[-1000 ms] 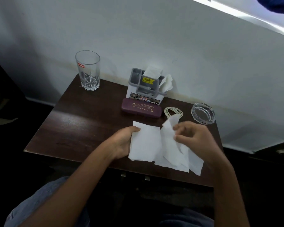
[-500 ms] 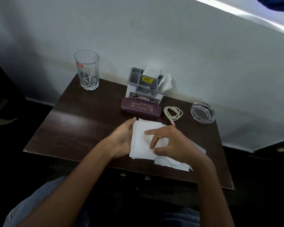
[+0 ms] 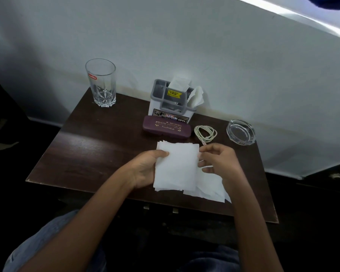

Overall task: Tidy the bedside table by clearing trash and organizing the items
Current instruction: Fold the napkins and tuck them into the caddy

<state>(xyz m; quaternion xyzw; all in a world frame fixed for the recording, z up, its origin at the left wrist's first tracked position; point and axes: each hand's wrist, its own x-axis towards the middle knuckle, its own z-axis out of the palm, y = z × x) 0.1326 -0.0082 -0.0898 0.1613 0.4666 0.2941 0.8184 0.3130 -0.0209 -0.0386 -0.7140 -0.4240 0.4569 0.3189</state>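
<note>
From the head camera, I have my left hand [image 3: 145, 169] pinching a stack of white tissues [image 3: 176, 165] by its left edge, thumb on top and fingers beneath, near the front edge of the bedside table [image 3: 90, 146]. My right hand [image 3: 219, 162] sits at the stack's right edge with the fingers curled narrow and the tips touching the paper; I cannot tell whether it has a real grip or is only squaring the side. More loose tissues [image 3: 208, 188] lie flat under and to the right of the stack, reaching the front edge.

I judge this paper to be very light, limp and easy to tear or slide apart, so I would hold it by opposite edges with flat, gentle pressure, not by one corner.

Along the back edge stand a glass tumbler [image 3: 101, 83] at the left corner, a grey organiser [image 3: 172, 99] with tissues poking out near the middle, a maroon spectacle case [image 3: 166, 128] touching its front, then a coiled cable [image 3: 205, 133] and a glass ashtray [image 3: 241, 132] toward the right edge.
</note>
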